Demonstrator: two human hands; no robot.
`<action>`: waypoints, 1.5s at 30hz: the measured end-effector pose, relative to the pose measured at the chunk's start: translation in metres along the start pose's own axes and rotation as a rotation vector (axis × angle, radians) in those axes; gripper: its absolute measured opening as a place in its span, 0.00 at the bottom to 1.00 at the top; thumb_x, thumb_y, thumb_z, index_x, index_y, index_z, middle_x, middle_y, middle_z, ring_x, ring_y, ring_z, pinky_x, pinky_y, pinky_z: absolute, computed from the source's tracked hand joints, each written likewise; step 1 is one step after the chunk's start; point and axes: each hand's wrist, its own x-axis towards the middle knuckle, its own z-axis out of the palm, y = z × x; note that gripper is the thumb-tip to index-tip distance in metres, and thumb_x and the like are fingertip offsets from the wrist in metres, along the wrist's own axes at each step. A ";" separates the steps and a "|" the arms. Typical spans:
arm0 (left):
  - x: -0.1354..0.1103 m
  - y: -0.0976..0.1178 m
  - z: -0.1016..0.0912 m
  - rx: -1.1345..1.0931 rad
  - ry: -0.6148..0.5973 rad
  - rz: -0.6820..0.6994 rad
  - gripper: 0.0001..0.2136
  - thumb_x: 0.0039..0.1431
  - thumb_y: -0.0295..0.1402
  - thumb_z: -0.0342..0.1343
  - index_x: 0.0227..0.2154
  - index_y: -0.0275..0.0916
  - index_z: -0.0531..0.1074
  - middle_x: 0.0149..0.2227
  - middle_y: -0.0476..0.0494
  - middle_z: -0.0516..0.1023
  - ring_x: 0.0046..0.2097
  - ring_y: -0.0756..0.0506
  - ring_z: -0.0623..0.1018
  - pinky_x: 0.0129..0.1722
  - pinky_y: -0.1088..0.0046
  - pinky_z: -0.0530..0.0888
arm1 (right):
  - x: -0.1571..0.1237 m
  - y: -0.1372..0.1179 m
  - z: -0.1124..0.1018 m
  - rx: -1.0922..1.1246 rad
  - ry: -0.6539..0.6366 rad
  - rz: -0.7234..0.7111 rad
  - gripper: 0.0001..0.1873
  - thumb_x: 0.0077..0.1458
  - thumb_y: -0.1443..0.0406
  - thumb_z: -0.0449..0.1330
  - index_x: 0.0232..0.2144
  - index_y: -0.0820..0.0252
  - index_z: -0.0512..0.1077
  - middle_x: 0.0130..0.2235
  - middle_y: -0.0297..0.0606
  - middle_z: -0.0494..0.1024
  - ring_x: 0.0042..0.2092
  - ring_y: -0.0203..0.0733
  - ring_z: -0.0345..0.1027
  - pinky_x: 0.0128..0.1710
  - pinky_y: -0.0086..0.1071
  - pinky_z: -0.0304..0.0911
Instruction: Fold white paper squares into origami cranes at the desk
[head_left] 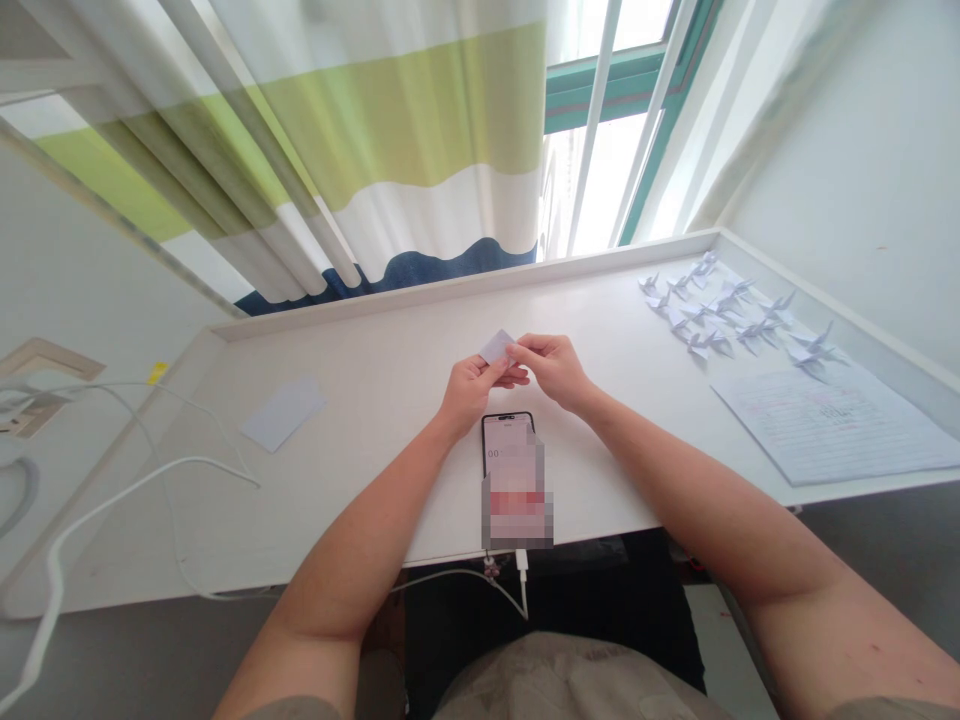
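A small folded piece of white paper is held up between my two hands above the white desk. My left hand grips its lower left part, the thumb lying over the paper's bottom edge. From the other side, my right hand pinches the right edge between thumb and fingers. Some fingertips behind the paper are partly hidden. Just below the hands, a phone lies face up on the desk, its screen partly blurred out.
Several folded paper cranes stand at the desk's back right. In front of them lies a written sheet stack. Blank paper rests on the left, near white cables. A raised rim edges the desk below the curtain.
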 end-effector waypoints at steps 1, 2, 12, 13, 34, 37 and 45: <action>-0.001 0.001 0.001 -0.004 -0.001 0.006 0.25 0.57 0.54 0.71 0.41 0.33 0.83 0.37 0.34 0.89 0.39 0.38 0.88 0.45 0.61 0.80 | 0.000 0.000 0.000 0.031 0.007 0.007 0.20 0.54 0.49 0.72 0.23 0.58 0.79 0.26 0.34 0.77 0.31 0.38 0.68 0.35 0.36 0.68; -0.001 0.001 0.001 -0.007 -0.003 0.010 0.25 0.57 0.54 0.71 0.41 0.33 0.83 0.37 0.35 0.89 0.38 0.39 0.88 0.44 0.62 0.80 | 0.001 0.000 0.000 0.060 0.012 0.018 0.19 0.54 0.51 0.72 0.23 0.58 0.79 0.26 0.34 0.77 0.31 0.38 0.68 0.37 0.37 0.69; -0.001 0.000 -0.002 0.093 -0.035 0.001 0.17 0.62 0.47 0.68 0.37 0.35 0.80 0.26 0.46 0.82 0.29 0.47 0.82 0.39 0.67 0.77 | 0.003 0.006 -0.003 0.060 -0.029 0.085 0.17 0.49 0.52 0.75 0.26 0.57 0.77 0.27 0.34 0.79 0.31 0.41 0.72 0.38 0.39 0.70; -0.001 0.001 -0.003 0.092 -0.024 0.007 0.17 0.62 0.47 0.69 0.37 0.35 0.80 0.26 0.47 0.81 0.29 0.47 0.81 0.39 0.68 0.76 | 0.004 0.006 -0.004 0.058 -0.006 0.079 0.17 0.48 0.53 0.74 0.25 0.57 0.77 0.27 0.34 0.79 0.32 0.41 0.71 0.38 0.39 0.69; 0.005 0.000 -0.020 0.120 0.043 0.042 0.20 0.55 0.48 0.73 0.39 0.35 0.82 0.33 0.42 0.86 0.34 0.45 0.82 0.43 0.63 0.80 | 0.011 0.019 -0.018 -0.268 -0.022 -0.163 0.17 0.60 0.51 0.69 0.45 0.55 0.83 0.39 0.39 0.83 0.36 0.43 0.77 0.39 0.41 0.75; 0.006 -0.001 -0.020 0.104 0.080 0.018 0.20 0.55 0.47 0.74 0.40 0.35 0.82 0.34 0.41 0.87 0.35 0.45 0.83 0.46 0.61 0.81 | 0.010 0.019 -0.017 -0.368 0.004 -0.220 0.16 0.62 0.52 0.68 0.45 0.54 0.83 0.42 0.41 0.85 0.39 0.44 0.79 0.41 0.42 0.77; 0.005 -0.003 -0.018 0.080 0.077 0.007 0.21 0.55 0.47 0.74 0.43 0.35 0.83 0.36 0.40 0.88 0.39 0.43 0.85 0.50 0.59 0.82 | 0.006 0.014 -0.015 -0.460 -0.010 -0.314 0.12 0.67 0.55 0.63 0.43 0.53 0.83 0.44 0.41 0.84 0.44 0.46 0.80 0.40 0.41 0.78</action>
